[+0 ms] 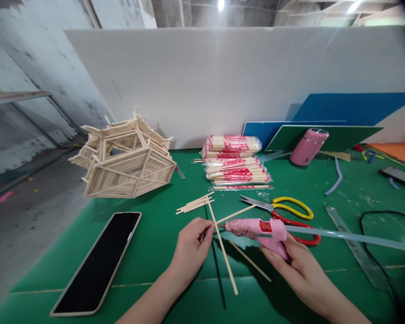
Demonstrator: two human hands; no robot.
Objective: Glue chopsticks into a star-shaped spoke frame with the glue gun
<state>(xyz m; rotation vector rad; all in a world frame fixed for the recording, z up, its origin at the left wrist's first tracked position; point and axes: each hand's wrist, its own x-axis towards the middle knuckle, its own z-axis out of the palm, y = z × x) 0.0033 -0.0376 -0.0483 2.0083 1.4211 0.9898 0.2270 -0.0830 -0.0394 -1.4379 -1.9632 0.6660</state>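
Observation:
My left hand [194,240] pinches thin wooden chopsticks where two of them cross; which one the fingertips grip is hard to make out. The longer chopstick [224,252] slants toward me, and the other chopstick [238,213] points to the upper right. In my right hand [302,270] is a pink hot glue gun [253,228], its nozzle close to the crossing and the left fingertips. A clear glue stick [351,237] sticks out of its back. One loose chopstick [250,262] lies below the gun. Several short sticks [195,204] lie beyond my left hand.
A chopstick-built model [131,162] stands at the left, behind a phone [97,265]. Wrapped chopstick bundles [236,164] lie at the back. Scissors [292,209] with red and yellow handles, a ruler [354,247], a black cable [364,229] and a pink bottle [309,146] are at the right.

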